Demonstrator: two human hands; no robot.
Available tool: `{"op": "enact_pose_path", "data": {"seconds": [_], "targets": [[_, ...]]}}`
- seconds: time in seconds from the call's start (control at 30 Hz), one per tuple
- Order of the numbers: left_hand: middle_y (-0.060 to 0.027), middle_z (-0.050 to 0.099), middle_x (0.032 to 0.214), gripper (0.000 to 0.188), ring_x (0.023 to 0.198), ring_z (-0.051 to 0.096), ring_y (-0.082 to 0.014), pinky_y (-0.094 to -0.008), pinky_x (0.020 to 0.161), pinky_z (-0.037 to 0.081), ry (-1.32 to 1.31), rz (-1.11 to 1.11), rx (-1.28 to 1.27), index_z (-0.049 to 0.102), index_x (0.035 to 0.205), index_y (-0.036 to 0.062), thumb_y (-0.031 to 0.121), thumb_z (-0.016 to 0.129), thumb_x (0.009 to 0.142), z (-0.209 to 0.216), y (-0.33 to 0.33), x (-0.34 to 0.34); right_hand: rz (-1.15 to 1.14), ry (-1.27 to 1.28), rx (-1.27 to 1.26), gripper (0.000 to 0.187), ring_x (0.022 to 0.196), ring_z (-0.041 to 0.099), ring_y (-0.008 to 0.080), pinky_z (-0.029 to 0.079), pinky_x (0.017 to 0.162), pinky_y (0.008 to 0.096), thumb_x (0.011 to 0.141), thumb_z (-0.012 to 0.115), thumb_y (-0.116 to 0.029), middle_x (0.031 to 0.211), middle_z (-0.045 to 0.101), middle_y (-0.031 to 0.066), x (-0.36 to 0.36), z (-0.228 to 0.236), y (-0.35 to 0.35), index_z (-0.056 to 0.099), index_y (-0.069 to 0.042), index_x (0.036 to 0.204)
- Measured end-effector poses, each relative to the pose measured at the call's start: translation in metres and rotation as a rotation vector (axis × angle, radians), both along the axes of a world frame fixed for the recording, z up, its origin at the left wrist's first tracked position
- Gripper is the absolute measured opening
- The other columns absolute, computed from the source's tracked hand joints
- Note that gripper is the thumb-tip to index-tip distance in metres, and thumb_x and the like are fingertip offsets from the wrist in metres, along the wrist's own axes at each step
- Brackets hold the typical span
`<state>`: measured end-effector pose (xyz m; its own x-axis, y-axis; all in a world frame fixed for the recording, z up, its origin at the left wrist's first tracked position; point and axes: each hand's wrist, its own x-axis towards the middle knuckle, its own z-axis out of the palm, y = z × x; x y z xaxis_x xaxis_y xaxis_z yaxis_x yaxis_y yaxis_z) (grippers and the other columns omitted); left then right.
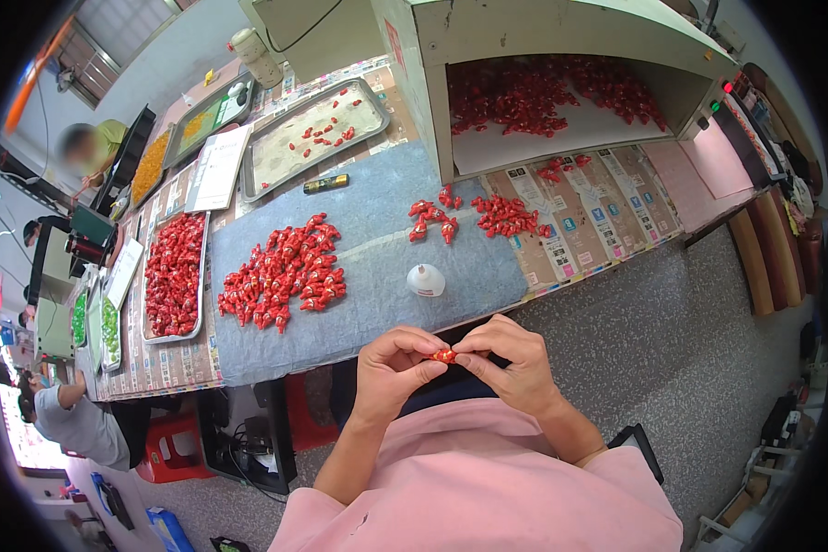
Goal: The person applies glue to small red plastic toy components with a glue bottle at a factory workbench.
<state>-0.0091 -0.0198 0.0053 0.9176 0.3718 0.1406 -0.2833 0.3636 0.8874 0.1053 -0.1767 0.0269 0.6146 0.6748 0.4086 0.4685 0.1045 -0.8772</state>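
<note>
Just beyond the table's front edge, both my hands pinch a small red glossy piece with pale marks (443, 355); its exact kind is too small to tell. My left hand (391, 368) grips one end between thumb and fingertips. Opposite it, my right hand (511, 361) holds the other end the same way. On the blue cloth (368, 267) ahead lies a large cluster of similar red pieces (285, 271) to the left. Smaller groups, one of loose red pieces (432, 219) and one denser red pile (509, 217), lie farther right. A white squeeze bottle (425, 280) stands nearest my hands.
A tray heaped with red pieces (175, 276) sits at left. Behind the cloth are a metal tray (377, 124) with scattered red bits and a black-and-gold battery-like cylinder (327, 184). A white box-like cabinet (419, 92) holds more red pieces. Co-workers (87, 428) sit at left.
</note>
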Motion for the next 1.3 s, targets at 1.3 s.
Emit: {"op": "enact_pose_path", "data": {"seconds": [1.3], "targets": [[-0.006, 0.063, 0.085, 0.015, 0.08, 0.057, -0.0196, -0.031, 0.068, 0.046, 0.239, 0.855, 1.394, 0.069, 0.085, 0.0048, -0.002, 0.076, 0.074, 0.007, 0.08, 0.019, -0.181, -0.139, -0.022, 0.039, 0.097, 0.06, 0.0364, 0.047, 0.086, 0.0429, 0.077, 0.073, -0.007, 0.104, 0.065, 0.0179, 0.029, -0.025, 0.062, 0.061, -0.001, 0.114]]}}
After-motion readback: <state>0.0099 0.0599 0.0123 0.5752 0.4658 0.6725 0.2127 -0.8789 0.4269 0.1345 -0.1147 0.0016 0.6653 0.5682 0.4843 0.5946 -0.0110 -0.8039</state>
